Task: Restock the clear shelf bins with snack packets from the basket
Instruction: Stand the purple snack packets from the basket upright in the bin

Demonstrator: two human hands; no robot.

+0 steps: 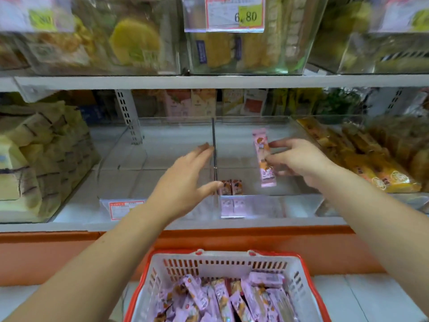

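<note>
My right hand (299, 159) pinches a long pink snack packet (264, 156) and holds it inside the clear shelf bin (267, 203) on the middle shelf. Two small pink packets (232, 187) stand at that bin's front left corner. My left hand (185, 180) is spread with straight fingers at the divider (214, 149) between the two clear bins; its thumb is close to the small packets and it holds nothing. Below, a red and white basket (222, 263) holds several pink snack packets (232, 300).
The clear bin (120, 159) left of the divider holds nothing visible. Bins of yellow-green wrapped cakes (41, 159) stand at left and orange packets (371, 163) at right. Upper shelf bins carry a price tag (224, 13) reading 6.80. An orange ledge (46, 252) runs below the shelf.
</note>
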